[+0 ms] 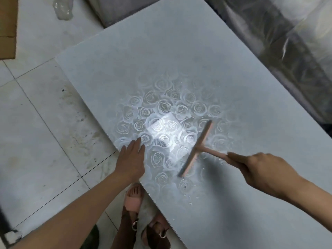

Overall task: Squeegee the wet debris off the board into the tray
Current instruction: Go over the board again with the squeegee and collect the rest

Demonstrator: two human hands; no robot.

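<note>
Right hand (265,171) grips pink T-shaped squeegee (197,150) on glossy rose-patterned board (179,69).

The left hand (131,159) and the right hand (265,169) are bare, and both forearms are bare as far as the frame shows them. One foot wears a pink sandal (133,200) with a single broad strap across the instep, and the toes show in front of it. Dark brown cloth (124,230) covers the leg behind it, trousers or skirt, hard to tell which. Beside it, round metal rings (163,234) glint on a pink and brown shape too blurred to name
</note>
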